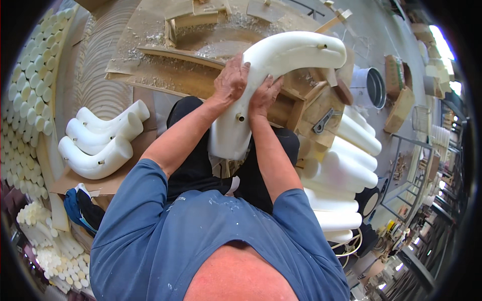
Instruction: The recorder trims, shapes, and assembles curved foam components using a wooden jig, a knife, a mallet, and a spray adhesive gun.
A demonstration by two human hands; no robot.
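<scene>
A large white curved foam piece (296, 50), thick and tube-like, rests between my legs and bends away to the far right. Two small brass-coloured metal inserts show on it, one near its lower end and one near its far tip. From the left side my left hand (233, 80) presses on it, fingers pointing away from me. My right hand (265, 96) lies against its inner side, just under the bend. Both hands clasp the piece between them, and neither holds a tool. The undersides of my palms are hidden.
Similar curved white pieces (98, 155) lie on cardboard at the left. Straight white foam rolls (346, 170) are stacked at my right. Ahead stands a wooden bench (155, 72) littered with shavings. A grey hand tool (324, 120) lies on a board, with a metal bucket (369, 88) beyond.
</scene>
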